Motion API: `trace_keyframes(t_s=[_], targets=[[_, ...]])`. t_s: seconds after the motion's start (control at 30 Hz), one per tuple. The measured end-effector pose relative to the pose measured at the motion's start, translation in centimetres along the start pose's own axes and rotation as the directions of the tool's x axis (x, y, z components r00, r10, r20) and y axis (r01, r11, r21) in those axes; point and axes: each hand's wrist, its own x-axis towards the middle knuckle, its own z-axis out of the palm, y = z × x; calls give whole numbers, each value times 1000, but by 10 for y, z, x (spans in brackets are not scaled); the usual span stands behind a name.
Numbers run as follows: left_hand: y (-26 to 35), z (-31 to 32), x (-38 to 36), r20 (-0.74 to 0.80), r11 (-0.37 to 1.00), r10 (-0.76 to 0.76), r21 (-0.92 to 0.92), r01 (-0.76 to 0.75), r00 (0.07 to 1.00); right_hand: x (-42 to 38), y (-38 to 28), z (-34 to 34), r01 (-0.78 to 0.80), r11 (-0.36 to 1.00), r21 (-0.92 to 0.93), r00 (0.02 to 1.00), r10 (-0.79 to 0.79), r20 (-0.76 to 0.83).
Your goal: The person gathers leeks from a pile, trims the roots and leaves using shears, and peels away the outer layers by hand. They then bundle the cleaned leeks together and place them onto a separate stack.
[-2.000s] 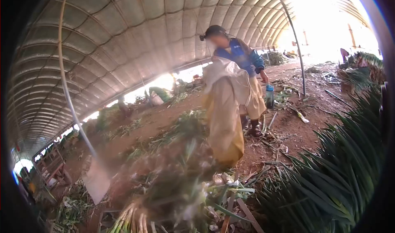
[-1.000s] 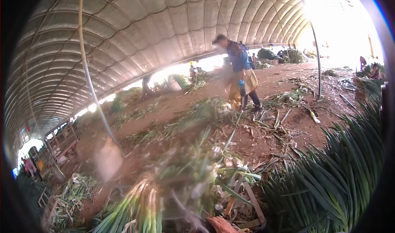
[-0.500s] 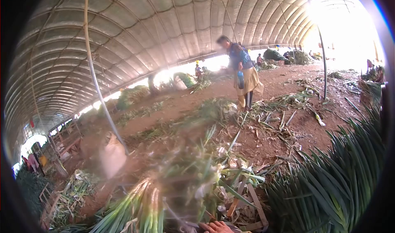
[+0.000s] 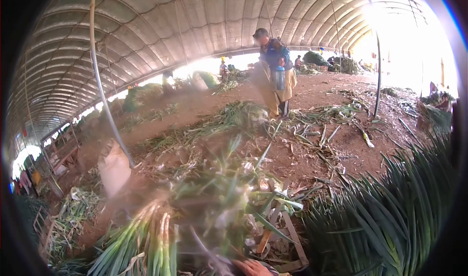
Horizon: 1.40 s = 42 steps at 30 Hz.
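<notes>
My right hand [image 4: 252, 267] shows at the bottom edge, back up, with a bit of sleeve beside it. Its fingers are partly cut off by the frame, so I cannot see whether they grip anything. A thin, curved, greyish strip [image 4: 207, 250], blurred, runs up and left from near the hand. To the left lies a bundle of green onions [image 4: 158, 239] with pale stems and green leaves. A wooden frame [image 4: 295, 234] stands just right of the hand amid peeled leaf scraps [image 4: 268, 198]. My left hand is out of view.
Dense upright green onion leaves [image 4: 390, 217] fill the right side. A pale sack [image 4: 114, 168] stands by a leaning pole [image 4: 105, 95] at left. A person [image 4: 275, 71] holding a blue container [image 4: 280, 77] stands on the soil beyond, near heaps of leaves [image 4: 229, 117]. Others are farther back.
The view has shifted, so the onion bundle, frame and sack sit farther left. My right hand stays at the bottom edge. The standing person's legs and body have turned.
</notes>
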Motion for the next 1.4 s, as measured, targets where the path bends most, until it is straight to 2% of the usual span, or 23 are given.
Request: trace_keyframes(t_s=[0.17,0.27,0.33,0.37,0.4,0.47,0.53,0.57,0.67,0.73,0.87,0.93,0.97,1.0,1.03,1.07,1.1,1.13,1.17,1.23,1.3,1.37,1.4], targets=[[-10,-6,1,33,994,44,-103,-40,999,6,-15,-4,-90,996,6,996,90,19],[-14,-17,3,114,997,48,58,-55,992,10,-26,-13,-113,994,-12,991,113,67],[-2,-12,-5,-8,959,144,248,-138,990,10,-34,-18,-123,991,-47,989,126,75],[6,-9,-9,-61,923,196,348,-163,979,9,-33,-18,-151,987,52,988,149,33],[13,-7,-7,-18,963,175,212,-168,984,7,-33,-21,-223,970,97,974,217,69],[17,-8,-1,49,988,147,-64,-143,988,4,-31,-20,-313,853,417,949,297,105],[-12,-17,5,50,974,201,93,-205,978,20,-50,-27,-370,557,743,896,425,128],[-13,-17,6,48,964,219,144,-224,974,27,-62,-38,-385,405,829,885,416,208],[-8,-14,2,1,945,230,239,-223,973,25,-50,-37,-298,466,833,878,476,48],[-5,-14,-1,-15,937,228,277,-215,974,21,-28,-40,-368,413,833,837,538,103],[6,-18,-6,-77,915,250,344,-210,965,37,-26,-70,-478,448,756,808,562,177],[49,-32,-17,-56,947,265,203,-249,963,43,-18,-77,-514,509,691,818,533,216],[42,-45,-11,-49,784,118,-609,-123,992,43,-3,-75,-548,572,610,813,536,227],[46,-58,-10,-175,960,259,-59,-273,950,43,18,-71,-580,630,517,805,541,243],[40,-79,-6,-283,979,173,-50,-195,943,42,36,-64,-582,695,422,810,543,223],[46,-106,-2,-255,873,399,399,-280,881,41,51,-56,-537,721,437,841,496,216],[33,-135,5,-283,882,354,417,-218,891,46,48,-55,-537,797,277,844,508,175],[9,-162,14,-398,918,274,380,-114,875,51,46,-54,-525,844,106,849,511,135],[17,-186,20,-444,880,135,465,99,886,53,59,-48,-560,827,48,818,544,185],[3,-241,48,-413,596,271,781,185,869,52,77,-30,-475,876,-84,869,482,110],[-11,-297,84,-374,523,296,834,179,879,49,107,-9,-385,898,-210,905,413,105],[-19,-342,129,-308,327,378,927,185,873,46,121,10,-386,888,-250,903,419,94],[-21,-357,153,-349,352,352,909,222,869,46,127,19,-389,880,-273,902,424,83]])
